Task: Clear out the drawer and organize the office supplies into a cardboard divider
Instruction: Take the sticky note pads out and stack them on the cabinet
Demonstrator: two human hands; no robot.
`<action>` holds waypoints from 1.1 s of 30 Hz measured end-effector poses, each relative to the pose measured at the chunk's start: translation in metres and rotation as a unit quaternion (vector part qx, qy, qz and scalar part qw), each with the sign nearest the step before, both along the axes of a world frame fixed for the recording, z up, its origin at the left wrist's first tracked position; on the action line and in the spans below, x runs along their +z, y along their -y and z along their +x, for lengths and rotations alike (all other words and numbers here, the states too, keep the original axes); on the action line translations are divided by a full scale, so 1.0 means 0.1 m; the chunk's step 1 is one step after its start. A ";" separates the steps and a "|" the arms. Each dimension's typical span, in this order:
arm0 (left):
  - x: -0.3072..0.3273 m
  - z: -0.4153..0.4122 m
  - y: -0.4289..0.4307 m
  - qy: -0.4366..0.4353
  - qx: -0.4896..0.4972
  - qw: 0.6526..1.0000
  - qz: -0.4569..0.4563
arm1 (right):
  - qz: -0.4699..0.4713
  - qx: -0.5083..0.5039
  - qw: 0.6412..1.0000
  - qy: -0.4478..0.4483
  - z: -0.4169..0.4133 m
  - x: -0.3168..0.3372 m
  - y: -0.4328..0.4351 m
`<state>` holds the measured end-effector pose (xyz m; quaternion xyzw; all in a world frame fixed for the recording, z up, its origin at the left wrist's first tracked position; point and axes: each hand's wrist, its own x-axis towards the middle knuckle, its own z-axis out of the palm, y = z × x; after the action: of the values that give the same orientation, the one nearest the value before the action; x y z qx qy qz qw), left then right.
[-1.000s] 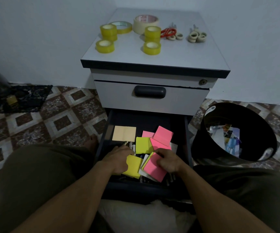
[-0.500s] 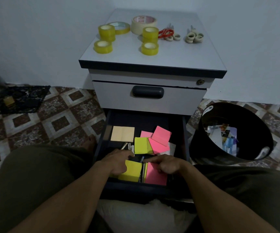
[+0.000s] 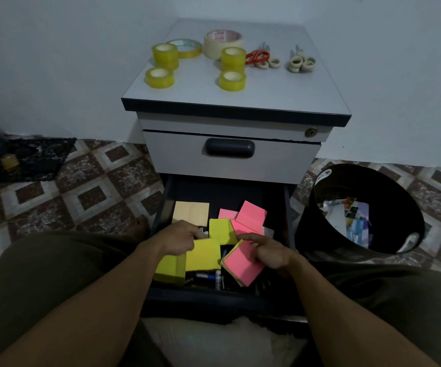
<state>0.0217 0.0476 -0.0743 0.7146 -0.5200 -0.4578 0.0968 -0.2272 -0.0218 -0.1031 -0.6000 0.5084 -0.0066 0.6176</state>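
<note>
Since half a second ago both hands have come up off the drawer floor. The pink pad that lay flat at the front is now raised and tilted, and a second yellow pad has come into sight beside the first.

The right hand (image 3: 269, 251) curls its fingers over the upper edge of the pink pad (image 3: 241, 266), which looks like a grip on the whole stack. The left hand (image 3: 179, 239) pinches the yellow pad (image 3: 204, 254) at its upper left corner. The second yellow pad (image 3: 169, 268) sits just below that wrist, touching the first; I cannot tell whether the hand carries it too.

Beneath the pads, markers (image 3: 208, 275) and pens lie at the front of the open drawer (image 3: 203, 294). Further back in it rest a loose yellow pad (image 3: 220, 230), two loose pink pads (image 3: 251, 215) and a tan pad (image 3: 190, 213).

On top of the cabinet (image 3: 230, 99) stand tape rolls (image 3: 159, 77) and scissors (image 3: 257, 57), probably already taken out. The bin (image 3: 328, 181) at the right holds paper scraps.

No cardboard divider is in view. By my reading the clearing is about midway: the tape and scissors are out, the sticky pads are being gathered, and the pens and markers are still to come. As far as can be seen, sorting into the divider has not begun.
</note>
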 end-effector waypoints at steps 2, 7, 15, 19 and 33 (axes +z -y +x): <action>0.01 0.03 0.04 -0.027 0.053 0.998 -0.019 | 0.003 -0.044 0.999 0.018 -0.02 -0.07 0.00; 0.03 0.02 0.05 -0.081 0.156 0.983 -0.051 | 0.075 -0.181 0.972 0.130 -0.04 -0.11 -0.01; 0.03 -0.10 0.01 -0.114 0.219 0.967 -0.070 | 0.091 -0.185 0.969 0.139 -0.03 -0.10 -0.07; -0.01 -0.13 0.03 -0.140 0.255 0.953 -0.087 | 0.089 -0.208 0.962 0.155 0.01 -0.08 -0.11; 0.02 -0.17 0.08 -0.287 0.328 0.898 -0.068 | 0.051 -0.314 0.925 0.206 0.09 0.09 -0.03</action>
<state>0.0050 0.0399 -0.0726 0.6742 -0.2356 -0.5486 0.4347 -0.2180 -0.0191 -0.0940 -0.3628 0.5321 -0.2974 0.7049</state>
